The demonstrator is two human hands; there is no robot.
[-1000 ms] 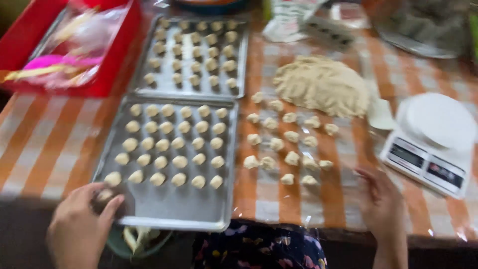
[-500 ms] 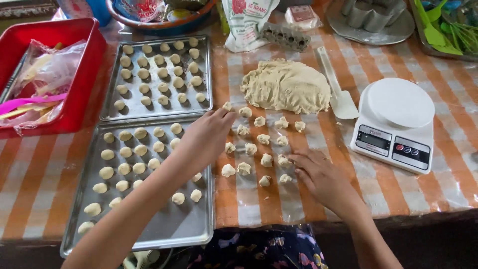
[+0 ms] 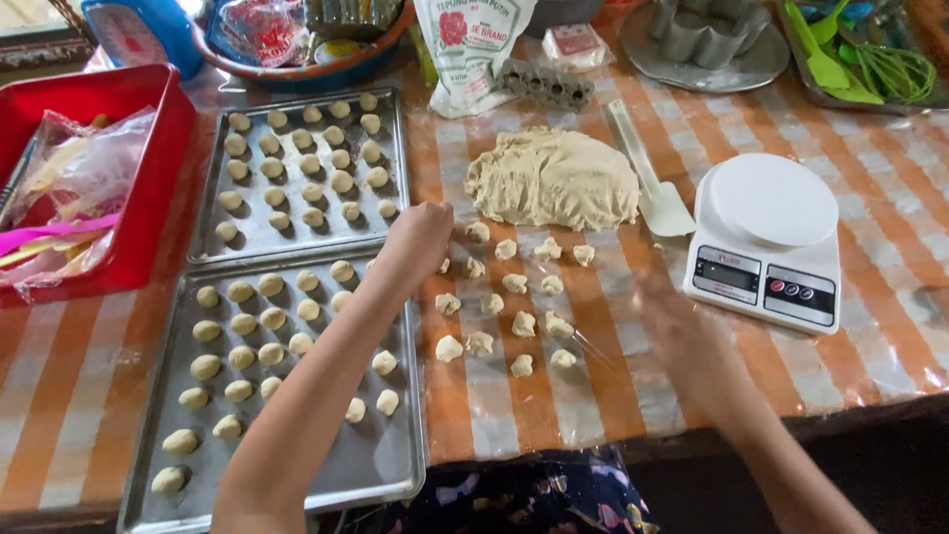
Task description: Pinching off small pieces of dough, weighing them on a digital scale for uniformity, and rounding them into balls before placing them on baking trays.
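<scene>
My left hand (image 3: 420, 237) reaches across the near metal tray (image 3: 381, 470) to the left end of several small dough pieces (image 3: 514, 321) lying on the plastic-covered table. Its fingers curl down over them, hiding the fingertips. My right hand (image 3: 682, 341) is blurred, hovering to the right of the pieces, in front of a white kitchen scale (image 3: 766, 237); I cannot make out whether it holds anything. A large lump of pale dough (image 3: 554, 178) lies behind the pieces. Both the near tray and the far tray (image 3: 397, 168) carry rows of rolled dough balls.
A white spatula (image 3: 652, 188) lies between dough and scale. A red bin (image 3: 148, 178) with plastic bags stands at the left. At the back are a flour bag (image 3: 470, 49), a bowl of packets (image 3: 297, 69), a metal plate with cutters (image 3: 702, 40) and green utensils (image 3: 850, 49).
My left hand left the tray's front corner and reached over to the loose dough pieces. My right hand has drawn back to the right from those pieces. The view shifted closer and lower.
</scene>
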